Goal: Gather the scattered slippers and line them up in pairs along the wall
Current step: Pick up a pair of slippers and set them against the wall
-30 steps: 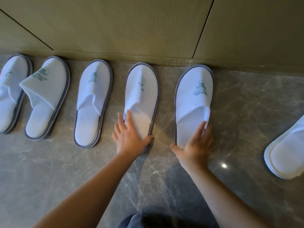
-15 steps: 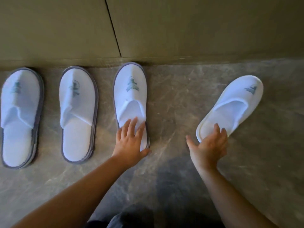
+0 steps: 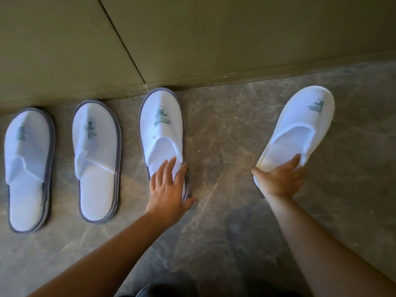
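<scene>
From the head camera, three grey-trimmed white slippers stood in a row with toes at the wall (image 3: 192, 39): the left slipper (image 3: 27, 168), the middle slipper (image 3: 96, 159) and the third slipper (image 3: 161, 133). The left hand (image 3: 169, 189) lay flat and open on the third slipper's heel, fingers spread, grasping nothing. Well apart to the right, the right hand (image 3: 278, 179) was closed around the heel of an all-white slipper (image 3: 300, 129), which was angled with its toe far-right over the marble floor (image 3: 225, 136).
</scene>
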The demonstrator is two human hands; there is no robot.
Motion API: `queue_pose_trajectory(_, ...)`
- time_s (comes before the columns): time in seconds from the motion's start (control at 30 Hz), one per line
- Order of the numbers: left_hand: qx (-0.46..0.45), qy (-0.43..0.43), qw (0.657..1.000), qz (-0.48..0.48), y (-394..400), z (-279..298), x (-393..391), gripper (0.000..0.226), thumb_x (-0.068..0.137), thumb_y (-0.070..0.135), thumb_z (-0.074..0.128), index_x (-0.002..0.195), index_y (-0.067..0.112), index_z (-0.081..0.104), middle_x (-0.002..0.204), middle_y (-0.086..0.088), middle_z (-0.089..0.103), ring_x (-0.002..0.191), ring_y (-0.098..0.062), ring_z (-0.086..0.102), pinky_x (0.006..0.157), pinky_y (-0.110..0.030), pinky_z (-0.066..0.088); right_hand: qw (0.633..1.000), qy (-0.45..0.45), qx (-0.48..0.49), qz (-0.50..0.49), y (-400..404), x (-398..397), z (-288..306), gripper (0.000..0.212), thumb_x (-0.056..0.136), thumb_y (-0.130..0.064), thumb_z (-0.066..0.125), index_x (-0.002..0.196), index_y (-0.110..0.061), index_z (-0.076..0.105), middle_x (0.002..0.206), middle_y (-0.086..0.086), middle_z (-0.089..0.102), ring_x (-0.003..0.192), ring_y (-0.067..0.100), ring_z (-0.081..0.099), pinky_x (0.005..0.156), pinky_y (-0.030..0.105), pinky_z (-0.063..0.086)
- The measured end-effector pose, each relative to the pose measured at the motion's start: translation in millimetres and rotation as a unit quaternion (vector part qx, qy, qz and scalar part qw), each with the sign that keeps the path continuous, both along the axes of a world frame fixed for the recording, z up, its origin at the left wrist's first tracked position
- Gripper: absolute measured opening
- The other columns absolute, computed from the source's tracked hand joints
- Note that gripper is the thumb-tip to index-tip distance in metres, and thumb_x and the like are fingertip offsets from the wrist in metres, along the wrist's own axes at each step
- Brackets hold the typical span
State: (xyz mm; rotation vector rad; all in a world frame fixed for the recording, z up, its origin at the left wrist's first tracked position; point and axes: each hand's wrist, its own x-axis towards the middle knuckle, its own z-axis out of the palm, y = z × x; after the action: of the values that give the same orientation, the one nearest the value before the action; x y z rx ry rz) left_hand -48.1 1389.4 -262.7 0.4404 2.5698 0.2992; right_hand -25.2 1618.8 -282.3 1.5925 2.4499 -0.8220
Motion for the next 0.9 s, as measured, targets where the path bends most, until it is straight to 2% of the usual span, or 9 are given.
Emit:
queue_pose_trajectory(0.1, 0.064, 0.009, 0.998, -0.026, 25, 7, 6, 0.081, 0.080, 0.053, 0.050, 0.143, 0.024, 0.009, 0.155, -0.003, 0.000, 0.142, -0.025, -0.004, 0.113, -0.040, -0.005, 0.998, 0.028, 0.011, 0.056, 17, 16, 7, 0.111, 0.056, -0.027, 0.081, 0.140, -0.008, 0.012, 0.145, 0.027, 0.023, 0.126, 0.045, 0.029, 0.104, 0.048, 0.024)
queue_pose_trajectory(0.17, 0.077, -0.009, 0.995, -0.064, 52, 7, 4, 0.082, 0.080, 0.055, 0.047, 0.143, 0.026, 0.003, 0.156, 0.000, -0.004, 0.142, -0.023, -0.008, 0.110, -0.038, -0.009, 0.994, 0.045, 0.024, 0.100, 35, 29, 13, 0.111, 0.053, -0.024, 0.083, 0.140, -0.007, 0.015, 0.145, 0.026, 0.025, 0.126, 0.044, 0.032, 0.104, 0.047, 0.024)
queue_pose_trajectory(0.27, 0.041, -0.048, 0.992, -0.114, 102, 0, -7, 0.085, 0.081, 0.052, 0.050, 0.142, 0.025, -0.003, 0.155, -0.003, -0.010, 0.141, -0.026, -0.013, 0.113, -0.044, -0.004, 0.990, 0.053, 0.038, 0.128, 71, 44, 22, 0.109, 0.052, -0.022, 0.084, 0.139, -0.007, 0.019, 0.145, 0.025, 0.026, 0.129, 0.042, 0.030, 0.106, 0.046, 0.025)
queue_pose_trajectory(0.4, 0.014, -0.056, 0.990, -0.126, 172, -10, -19, 0.086, 0.080, 0.047, 0.056, 0.142, 0.022, 0.003, 0.155, -0.007, -0.008, 0.141, -0.031, -0.010, 0.115, -0.047, 0.004, 0.989, 0.019, 0.055, 0.138, 115, 53, 30, 0.102, 0.057, -0.024, 0.079, 0.138, -0.010, 0.020, 0.147, 0.018, 0.026, 0.132, 0.036, 0.028, 0.106, 0.046, 0.027)
queue_pose_trajectory(0.53, -0.023, -0.054, 0.990, -0.130, 220, -22, -14, 0.096, 0.075, 0.054, 0.057, 0.143, 0.024, -0.003, 0.155, -0.006, -0.013, 0.140, -0.033, -0.015, 0.113, -0.052, -0.001, 0.983, 0.005, 0.044, 0.178, 139, 58, 26, 0.096, 0.060, -0.022, 0.075, 0.138, -0.014, 0.021, 0.148, 0.013, 0.022, 0.133, 0.032, 0.026, 0.105, 0.044, 0.026)
queue_pose_trajectory(0.7, -0.073, -0.055, 0.988, -0.122, 233, -29, -9, 0.101, 0.071, 0.063, 0.054, 0.141, 0.029, -0.011, 0.153, -0.005, -0.022, 0.138, -0.037, -0.020, 0.110, -0.059, -0.005, 0.969, -0.021, 0.043, 0.240, 172, 51, 20, 0.090, 0.057, -0.022, 0.071, 0.135, -0.017, 0.026, 0.147, 0.008, 0.024, 0.125, 0.035, 0.033, 0.099, 0.045, 0.033)
queue_pose_trajectory(0.9, -0.102, -0.050, 0.985, -0.134, 235, -28, -9, 0.100, 0.073, 0.066, 0.046, 0.139, 0.029, -0.018, 0.151, -0.007, -0.026, 0.137, -0.038, -0.022, 0.109, -0.060, -0.006, 0.963, -0.033, 0.056, 0.261, 200, 43, 20, 0.089, 0.055, -0.018, 0.071, 0.133, -0.017, 0.028, 0.147, 0.007, 0.025, 0.123, 0.035, 0.029, 0.099, 0.043, 0.030)
